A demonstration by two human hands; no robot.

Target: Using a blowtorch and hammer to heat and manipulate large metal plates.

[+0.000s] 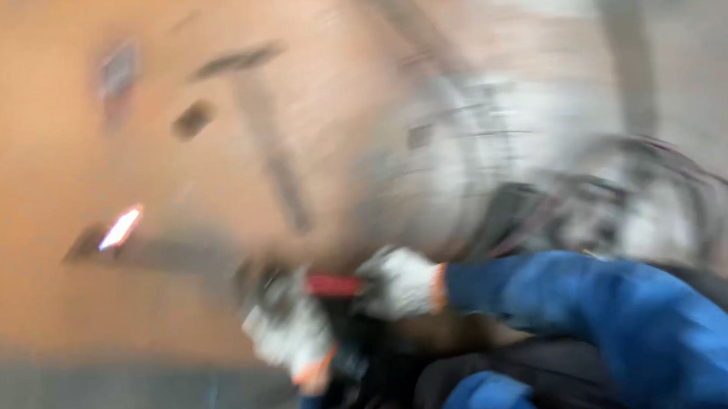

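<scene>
The whole view is smeared by motion. My right hand (401,281), in a white glove with an orange cuff and a blue sleeve, reaches in from the right and closes on the end of a red-handled tool (333,285). My left hand (292,333), gloved the same way, sits just below and left of that tool, against a dark object (356,333) whose shape is too blurred to make out. Whether the left hand's fingers grip anything cannot be told.
An orange-brown surface (55,163) with dark marks fills the left and middle. A bright pinkish glint (120,228) lies at the left. A grey-white machine part (494,148) and dark cables (653,181) stand behind the hands at the right. A grey strip (100,401) runs along the bottom left.
</scene>
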